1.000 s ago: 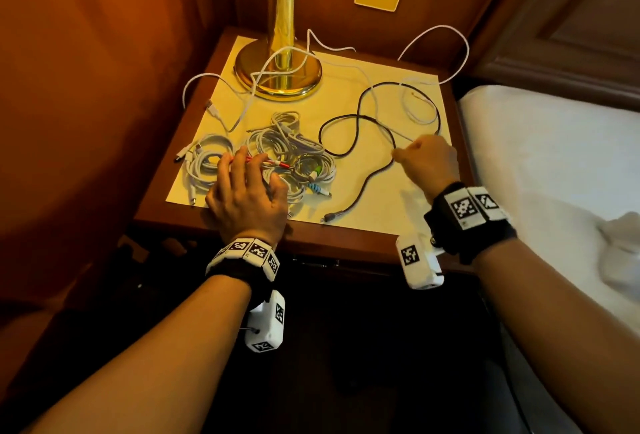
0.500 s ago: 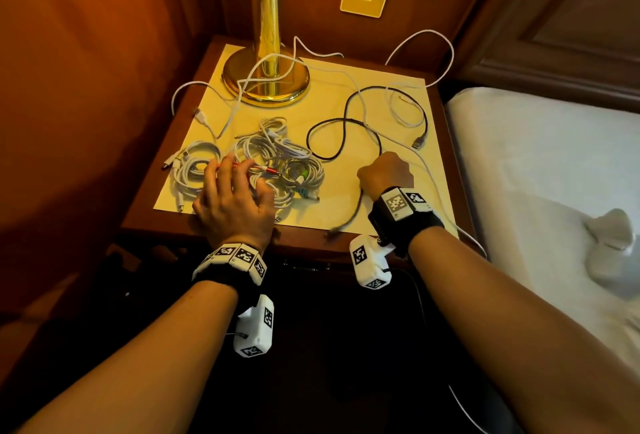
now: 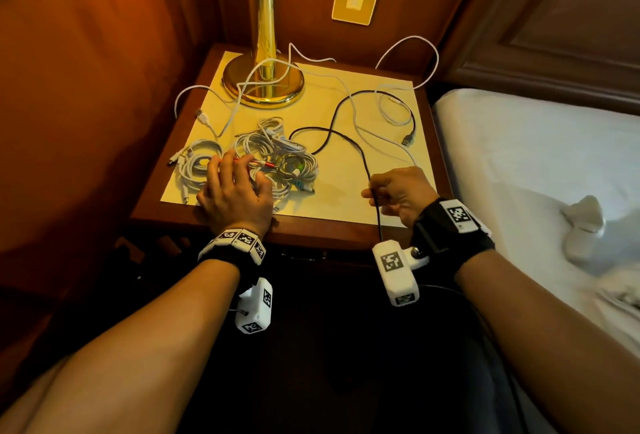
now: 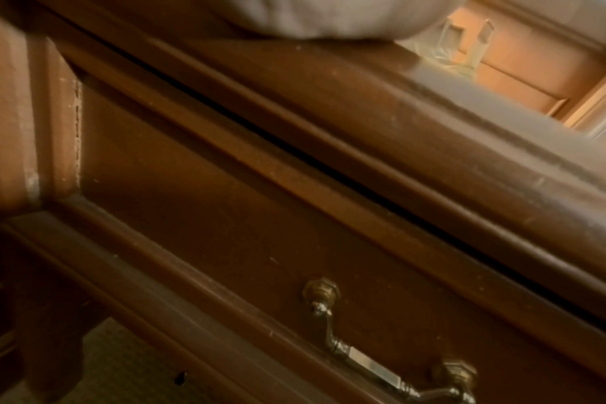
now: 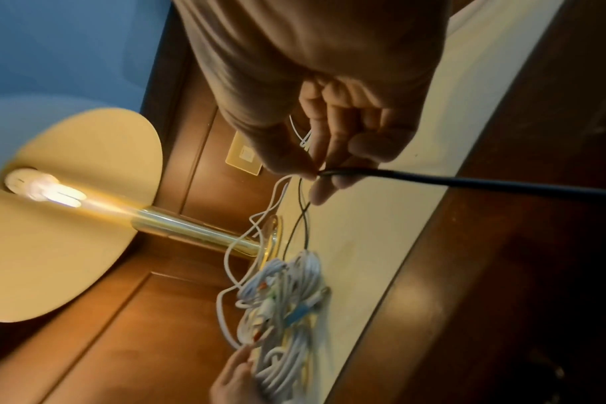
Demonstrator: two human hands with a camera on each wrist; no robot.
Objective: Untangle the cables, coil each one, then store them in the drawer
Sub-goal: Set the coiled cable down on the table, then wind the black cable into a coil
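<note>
Dark wooden nightstand [image 3: 346,231] with a cream top carries the cables beside a brass lamp base [image 3: 263,82]. From the head view, the left hand [image 3: 235,196] lies flat, fingers spread, on the white coiled cable pile [image 3: 277,160]; the right hand [image 3: 398,196] pinches the thin black cable [image 3: 349,139], which snakes far-right from it. Left wrist view shows only the closed drawer front [image 4: 225,232]. Right wrist view confirms fingertips [image 5: 315,169] pinching the black cable there.

left hand [image 3: 235,196] flat, fingers spread; right hand [image 3: 398,196] pinch grip
</note>
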